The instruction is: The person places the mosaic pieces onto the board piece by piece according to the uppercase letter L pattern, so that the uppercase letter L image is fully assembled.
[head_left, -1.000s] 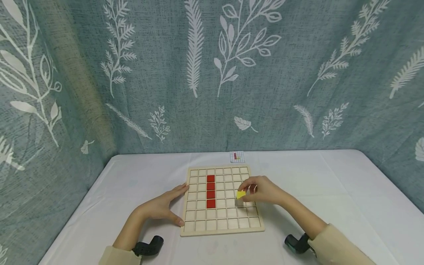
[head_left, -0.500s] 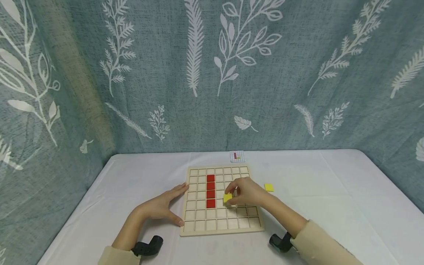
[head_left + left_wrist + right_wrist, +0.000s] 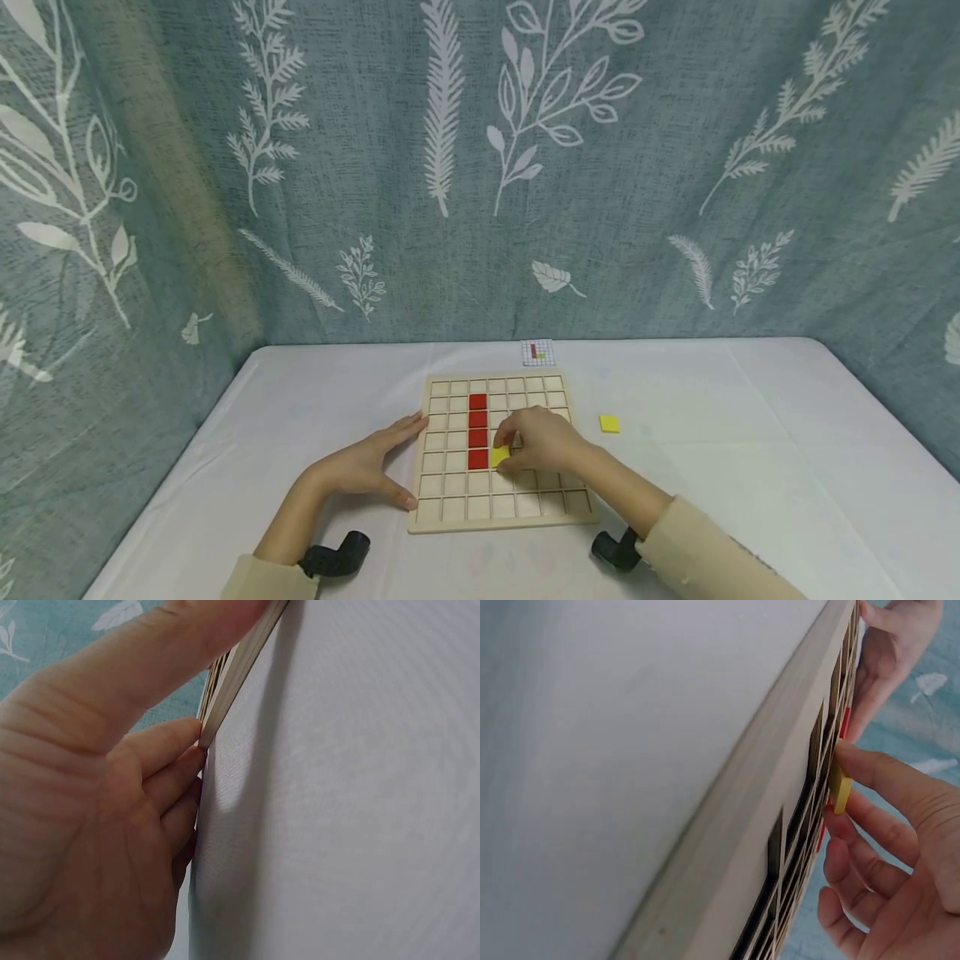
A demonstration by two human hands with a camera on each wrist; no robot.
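A wooden grid board lies on the white table. Red square tiles fill several cells of one column. My right hand pinches a yellow square tile between thumb and fingers, over the cell just right of the lowest red tile. In the right wrist view that yellow tile is tilted against the grid, partly covered by the thumb. My left hand rests beside the board's left edge, thumb and fingertips touching it; in the left wrist view the fingers reach the wooden edge.
A second yellow tile lies on the table right of the board. A small card with a printed grid pattern lies behind the board. A teal leaf-patterned curtain hangs behind the table.
My right hand has carried the yellow tile leftward across the board to beside the lowest red tile. The other yellow tile came into sight on the table. My left hand stays put.
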